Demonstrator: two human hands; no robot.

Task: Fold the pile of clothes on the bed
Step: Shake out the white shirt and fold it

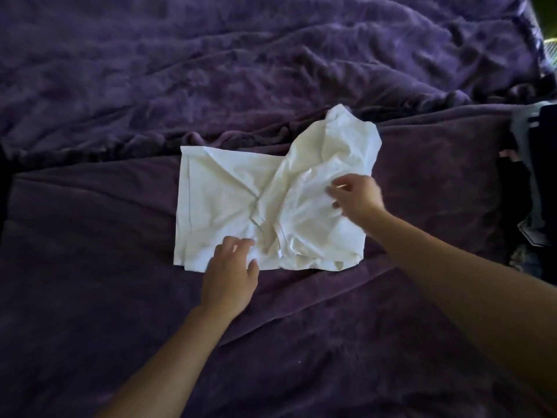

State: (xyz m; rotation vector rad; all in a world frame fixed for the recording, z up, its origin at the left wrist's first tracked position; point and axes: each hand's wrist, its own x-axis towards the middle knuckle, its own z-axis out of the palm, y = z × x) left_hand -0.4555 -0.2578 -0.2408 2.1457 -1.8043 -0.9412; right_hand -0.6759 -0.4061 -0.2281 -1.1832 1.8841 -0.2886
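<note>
The white garment lies mid-bed, part-folded: the left half is flat and squared, the right half bunched, with one corner raised far right. Its long axis runs left to right. The left hand presses the near edge, fingers relaxed. The right hand is over the bunched part; blur hides any pinch. Unfolded clothes remain at right.
</note>
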